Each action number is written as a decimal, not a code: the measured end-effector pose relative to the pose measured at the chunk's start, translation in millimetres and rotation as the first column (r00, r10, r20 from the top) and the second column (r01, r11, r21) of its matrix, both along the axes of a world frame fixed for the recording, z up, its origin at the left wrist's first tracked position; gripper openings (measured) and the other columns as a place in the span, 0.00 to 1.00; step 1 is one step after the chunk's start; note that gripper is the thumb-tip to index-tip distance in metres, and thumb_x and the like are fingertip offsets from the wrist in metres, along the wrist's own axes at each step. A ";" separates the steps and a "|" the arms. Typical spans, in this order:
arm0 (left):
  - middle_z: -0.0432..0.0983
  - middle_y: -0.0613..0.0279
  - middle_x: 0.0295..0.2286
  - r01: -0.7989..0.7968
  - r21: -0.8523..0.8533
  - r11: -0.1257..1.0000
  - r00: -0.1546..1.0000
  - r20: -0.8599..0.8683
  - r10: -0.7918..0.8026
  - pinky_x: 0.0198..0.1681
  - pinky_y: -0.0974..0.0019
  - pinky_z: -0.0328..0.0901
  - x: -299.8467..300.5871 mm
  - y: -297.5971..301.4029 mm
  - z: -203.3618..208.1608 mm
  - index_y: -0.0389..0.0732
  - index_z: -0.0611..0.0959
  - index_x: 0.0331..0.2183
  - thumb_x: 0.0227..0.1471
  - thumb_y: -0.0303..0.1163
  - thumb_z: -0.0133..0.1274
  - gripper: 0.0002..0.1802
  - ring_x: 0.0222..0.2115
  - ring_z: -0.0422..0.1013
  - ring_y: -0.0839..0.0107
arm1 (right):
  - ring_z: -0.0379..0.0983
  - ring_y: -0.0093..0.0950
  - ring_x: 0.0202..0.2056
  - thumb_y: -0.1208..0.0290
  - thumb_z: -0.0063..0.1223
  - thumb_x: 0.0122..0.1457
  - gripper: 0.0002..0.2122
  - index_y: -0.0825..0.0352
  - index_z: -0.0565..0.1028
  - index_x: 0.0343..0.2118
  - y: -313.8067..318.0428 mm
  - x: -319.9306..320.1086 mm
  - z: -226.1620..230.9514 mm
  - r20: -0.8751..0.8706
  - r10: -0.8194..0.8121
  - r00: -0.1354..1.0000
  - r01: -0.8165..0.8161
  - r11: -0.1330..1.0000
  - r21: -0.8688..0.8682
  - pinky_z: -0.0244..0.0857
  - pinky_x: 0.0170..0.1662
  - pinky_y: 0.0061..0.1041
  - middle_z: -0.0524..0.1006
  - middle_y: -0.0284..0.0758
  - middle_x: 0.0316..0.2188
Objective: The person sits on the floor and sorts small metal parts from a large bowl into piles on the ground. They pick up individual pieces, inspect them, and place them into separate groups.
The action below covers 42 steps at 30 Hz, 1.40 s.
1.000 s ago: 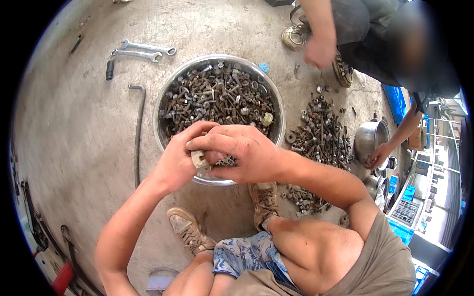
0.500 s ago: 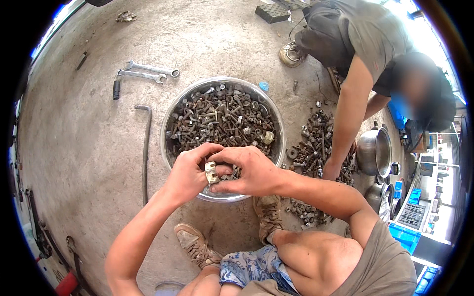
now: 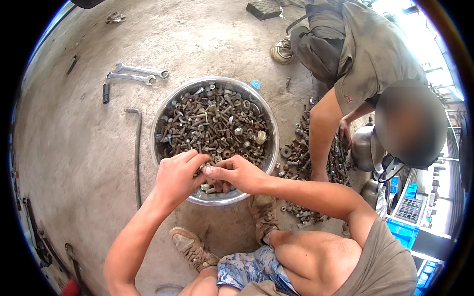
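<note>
A wide steel basin [image 3: 273, 118] full of loose bolts and nuts [image 3: 210, 118] stands on the floor before me. Over its near edge my two hands meet. The fingers of my left hand [image 3: 178, 177] are curled, with the fingertips by my right thumb. My right hand [image 3: 242, 173] is bent inward, thumb against the fingertips of the left. Small metal pieces show between and below the hands, but what each one grips is mostly covered by fingers. A pale, chunky nut-like piece [image 3: 260, 137] lies on the heap at the basin's right.
At right a co-worker [image 3: 375, 54] bends over a spread pile of bolts and nuts [image 3: 294, 150], one hand in it. Beside it stand metal pots [image 3: 366, 148]. Two wrenches [image 3: 136, 74], a black socket [image 3: 105, 92] and a bent bar [image 3: 138, 158] lie left of the basin.
The pale slotted nut seen between my hands earlier no longer shows there. My hands have turned and drawn closer together at the fingertips. The co-worker's head has moved nearer, and the view has shifted slightly.
</note>
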<state>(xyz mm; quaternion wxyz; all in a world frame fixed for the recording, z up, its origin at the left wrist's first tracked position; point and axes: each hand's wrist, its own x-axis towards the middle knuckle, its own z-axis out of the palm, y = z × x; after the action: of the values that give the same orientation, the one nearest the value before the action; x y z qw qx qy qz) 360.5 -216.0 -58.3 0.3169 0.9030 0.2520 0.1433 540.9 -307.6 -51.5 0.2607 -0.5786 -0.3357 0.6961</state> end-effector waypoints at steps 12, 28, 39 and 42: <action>0.73 0.60 0.22 0.018 0.174 0.985 0.991 -0.131 0.005 0.26 0.57 0.67 -6.0 31.5 -57.3 0.42 0.77 0.23 0.48 0.40 0.61 0.13 0.26 0.74 0.59 | 0.74 0.41 0.44 0.63 0.58 0.55 0.14 0.69 0.78 0.38 30.5 89.3 -42.2 0.735 -0.222 0.640 -0.297 0.811 0.504 0.68 0.48 0.36 0.77 0.45 0.41; 0.76 0.63 0.23 -0.069 0.104 0.992 0.994 -0.073 0.077 0.26 0.59 0.69 -25.1 38.3 -69.0 0.45 0.83 0.27 0.47 0.44 0.62 0.13 0.25 0.76 0.61 | 0.73 0.49 0.35 0.79 0.48 0.52 0.13 0.74 0.71 0.41 51.9 108.0 -87.8 0.868 -0.316 0.382 -0.399 0.791 0.463 0.70 0.39 0.41 0.69 0.51 0.37; 0.80 0.60 0.38 -0.113 -0.012 0.994 0.990 -0.083 0.112 0.40 0.57 0.72 -30.4 42.4 -78.9 0.47 0.81 0.41 0.40 0.27 0.55 0.20 0.37 0.77 0.58 | 0.72 0.48 0.38 0.75 0.55 0.48 0.14 0.68 0.73 0.40 52.8 94.5 -59.3 0.792 -0.382 0.476 -0.373 0.728 0.575 0.68 0.43 0.43 0.71 0.46 0.36; 0.78 0.61 0.44 -0.147 -0.063 0.987 0.979 -0.152 0.136 0.45 0.57 0.72 -23.6 42.6 -74.2 0.47 0.80 0.44 0.40 0.25 0.52 0.23 0.41 0.76 0.57 | 0.73 0.46 0.41 0.70 0.58 0.50 0.15 0.68 0.74 0.41 47.8 80.5 -51.5 0.730 -0.325 0.601 -0.318 0.741 0.592 0.68 0.45 0.40 0.75 0.45 0.38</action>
<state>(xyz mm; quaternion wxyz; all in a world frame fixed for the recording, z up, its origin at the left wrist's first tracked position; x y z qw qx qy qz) 336.9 -173.4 -132.5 0.3197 0.8786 0.3434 0.0888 621.3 -259.8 -102.9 0.2733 -0.6919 -0.6407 0.1902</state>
